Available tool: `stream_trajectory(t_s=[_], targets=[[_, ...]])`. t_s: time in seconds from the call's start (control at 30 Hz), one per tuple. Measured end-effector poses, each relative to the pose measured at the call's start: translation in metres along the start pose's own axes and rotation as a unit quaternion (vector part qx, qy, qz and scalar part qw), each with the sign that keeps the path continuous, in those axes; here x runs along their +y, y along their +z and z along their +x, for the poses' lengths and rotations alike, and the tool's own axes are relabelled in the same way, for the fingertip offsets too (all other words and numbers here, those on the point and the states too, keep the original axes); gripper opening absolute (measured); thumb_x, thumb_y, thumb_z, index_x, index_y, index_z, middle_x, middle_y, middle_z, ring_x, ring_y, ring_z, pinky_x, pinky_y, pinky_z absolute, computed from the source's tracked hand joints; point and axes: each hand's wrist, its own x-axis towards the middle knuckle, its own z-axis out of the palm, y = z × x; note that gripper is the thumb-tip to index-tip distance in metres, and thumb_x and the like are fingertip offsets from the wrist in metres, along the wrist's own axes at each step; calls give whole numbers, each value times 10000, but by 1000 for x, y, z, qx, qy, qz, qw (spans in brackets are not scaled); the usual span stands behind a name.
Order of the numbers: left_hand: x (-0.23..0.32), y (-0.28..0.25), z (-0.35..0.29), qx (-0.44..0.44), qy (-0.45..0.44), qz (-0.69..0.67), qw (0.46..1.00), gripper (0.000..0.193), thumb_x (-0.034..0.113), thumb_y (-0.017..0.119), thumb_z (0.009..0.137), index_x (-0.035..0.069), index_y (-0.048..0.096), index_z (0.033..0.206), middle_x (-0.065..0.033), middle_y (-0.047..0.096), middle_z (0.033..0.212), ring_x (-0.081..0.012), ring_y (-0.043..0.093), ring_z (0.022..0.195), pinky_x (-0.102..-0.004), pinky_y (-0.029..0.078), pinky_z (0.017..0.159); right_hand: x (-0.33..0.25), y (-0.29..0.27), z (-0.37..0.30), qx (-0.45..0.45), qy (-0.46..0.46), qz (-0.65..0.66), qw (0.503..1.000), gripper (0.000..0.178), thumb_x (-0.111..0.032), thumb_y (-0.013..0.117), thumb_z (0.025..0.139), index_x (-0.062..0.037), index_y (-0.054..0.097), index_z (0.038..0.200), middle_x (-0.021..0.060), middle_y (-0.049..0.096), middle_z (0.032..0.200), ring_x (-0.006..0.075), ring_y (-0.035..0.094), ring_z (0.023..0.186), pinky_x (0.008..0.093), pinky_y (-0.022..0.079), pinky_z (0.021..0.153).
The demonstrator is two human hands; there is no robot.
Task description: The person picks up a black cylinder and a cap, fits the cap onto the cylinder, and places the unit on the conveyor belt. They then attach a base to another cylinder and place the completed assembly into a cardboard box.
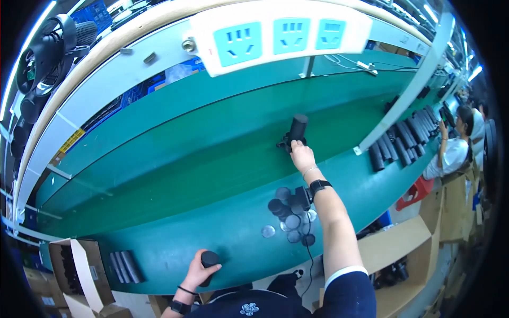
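My right hand [303,155] reaches far over the green bench, its fingers closed round the near end of a black cylindrical piece [298,127] with a dark bracket-like part beside it. What exactly that dark part is I cannot make out. Close to my body, my left hand [198,272] is wrapped round a short black cylinder [210,258], whose round end faces up. Below my right wrist lies a loose heap of round caps [283,194], some black and some silvery. One silvery disc [268,231] lies apart, left of the heap.
Several black tubes [126,266] lie at the near left beside an open cardboard box [87,270]. More black tubes [404,139] are heaped at the right, near a seated person [453,146]. A white socket strip [268,40] spans the far side. Another open box [405,246] stands lower right.
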Motion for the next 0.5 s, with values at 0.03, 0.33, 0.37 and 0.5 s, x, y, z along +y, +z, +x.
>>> stream_trajectory(t_s=[0.03,0.33,0.37,0.5], targets=[[-7,-2,-2,11,-19,-26,999,684,228,858,681,16,468,1202,-113,626,969,-213,616,901,-333,510,820,5,22,9,7,18,-34,999,292,-120,725,749,-42,518,938,163,623,904,350,670,807,441,560,690],[20,25,11,-63,-54,-57,995,624,180,863,682,5,492,1153,-72,620,958,-157,603,896,-306,505,808,3,63,1,87,-30,-119,989,59,-72,538,824,-40,561,868,120,641,777,261,692,625,362,575,529],[29,31,16,-67,-47,-50,995,625,178,865,683,5,493,1154,-71,620,957,-155,604,892,-305,507,805,0,52,-8,124,-39,-129,983,62,-69,541,820,-35,560,869,119,642,774,265,691,627,361,575,538],[54,56,35,-77,-30,-49,995,628,175,868,683,3,494,1156,-70,620,961,-153,608,885,-304,512,798,29,-55,-68,44,-8,56,997,148,-206,606,827,-63,639,850,152,646,732,341,650,647,436,543,588]])
